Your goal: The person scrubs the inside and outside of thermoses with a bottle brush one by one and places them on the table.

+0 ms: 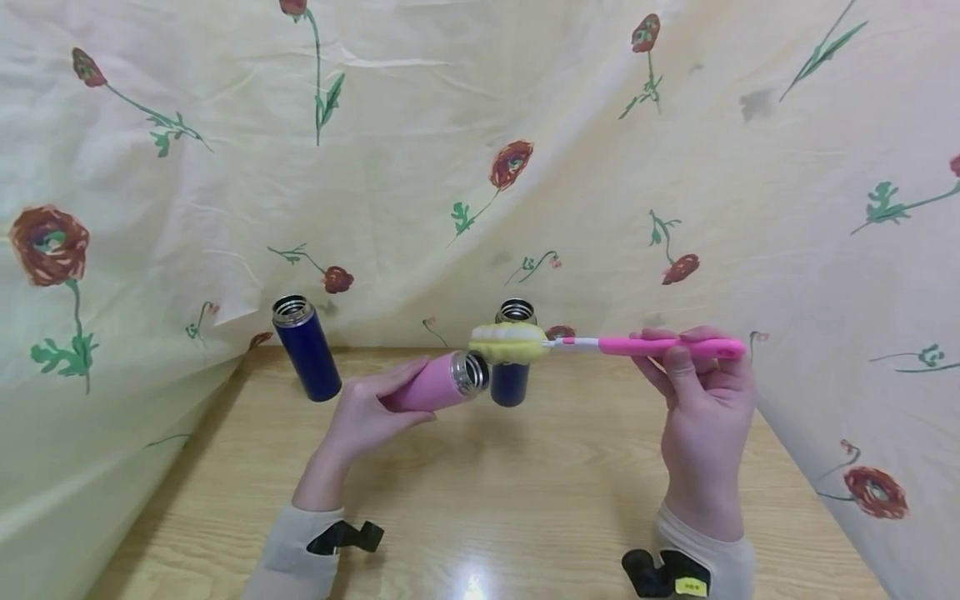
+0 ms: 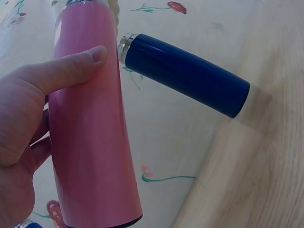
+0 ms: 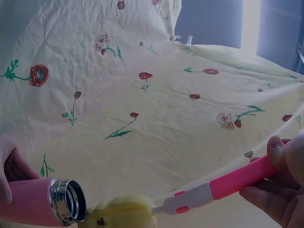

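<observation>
My left hand (image 1: 375, 410) grips a pink thermos bottle (image 1: 431, 386) round its body, tilted with its uncapped steel mouth (image 3: 69, 202) facing right. In my right hand (image 1: 701, 400) is the pink handle of a bottle brush (image 1: 671, 347), held level by fingers and thumb. The brush's yellow sponge head (image 1: 510, 343) is right beside the bottle's mouth, outside it; whether they touch I cannot tell. Behind the sponge a dark blue bottle (image 1: 510, 385) stands on the table, partly hidden. The left wrist view shows my thumb across the pink bottle (image 2: 90, 142).
Another dark blue bottle (image 1: 309, 354), uncapped, stands at the left on the wooden table (image 1: 510, 500). A cream cloth with printed flowers (image 1: 405, 192) hangs behind and along both sides of the table.
</observation>
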A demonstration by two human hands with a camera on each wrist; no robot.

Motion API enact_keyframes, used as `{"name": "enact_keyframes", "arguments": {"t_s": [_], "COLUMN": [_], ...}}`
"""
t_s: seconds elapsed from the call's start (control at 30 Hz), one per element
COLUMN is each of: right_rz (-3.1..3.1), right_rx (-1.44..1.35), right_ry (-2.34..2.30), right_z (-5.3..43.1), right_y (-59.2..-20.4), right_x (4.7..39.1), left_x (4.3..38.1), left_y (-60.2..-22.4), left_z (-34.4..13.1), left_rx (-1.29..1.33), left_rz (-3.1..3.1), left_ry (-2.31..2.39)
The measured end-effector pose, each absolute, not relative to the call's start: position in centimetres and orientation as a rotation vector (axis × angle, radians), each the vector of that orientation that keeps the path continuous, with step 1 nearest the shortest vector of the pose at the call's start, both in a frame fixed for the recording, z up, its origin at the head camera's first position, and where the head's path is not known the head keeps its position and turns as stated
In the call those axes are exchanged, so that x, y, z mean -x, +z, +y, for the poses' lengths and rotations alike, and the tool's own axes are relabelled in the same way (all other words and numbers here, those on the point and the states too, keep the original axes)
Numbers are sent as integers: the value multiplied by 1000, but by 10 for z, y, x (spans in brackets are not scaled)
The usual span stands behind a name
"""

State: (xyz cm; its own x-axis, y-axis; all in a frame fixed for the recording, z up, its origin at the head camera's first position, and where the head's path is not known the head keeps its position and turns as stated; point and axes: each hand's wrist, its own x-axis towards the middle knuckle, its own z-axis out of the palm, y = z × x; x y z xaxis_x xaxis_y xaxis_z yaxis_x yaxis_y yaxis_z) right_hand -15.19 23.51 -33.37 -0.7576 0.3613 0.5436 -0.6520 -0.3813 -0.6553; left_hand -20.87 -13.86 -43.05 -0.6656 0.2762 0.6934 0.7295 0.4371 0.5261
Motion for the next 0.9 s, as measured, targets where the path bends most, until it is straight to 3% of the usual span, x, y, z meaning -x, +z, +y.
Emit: {"name": "enact_keyframes", "arguments": {"t_s": [0.47, 0.9], "right_rz": [-1333, -1347], "right_rx": [-398, -513], "right_ry": [2096, 2142], "right_z": [235, 236], "right_y": [-332, -331], "right_x": [150, 148], "left_x": [211, 216], "left_y": [-435, -439], "left_z": [-140, -137], "left_rx": [638, 621], "left_rz": [-2262, -2330], "left_ry": [-1226, -1127]}}
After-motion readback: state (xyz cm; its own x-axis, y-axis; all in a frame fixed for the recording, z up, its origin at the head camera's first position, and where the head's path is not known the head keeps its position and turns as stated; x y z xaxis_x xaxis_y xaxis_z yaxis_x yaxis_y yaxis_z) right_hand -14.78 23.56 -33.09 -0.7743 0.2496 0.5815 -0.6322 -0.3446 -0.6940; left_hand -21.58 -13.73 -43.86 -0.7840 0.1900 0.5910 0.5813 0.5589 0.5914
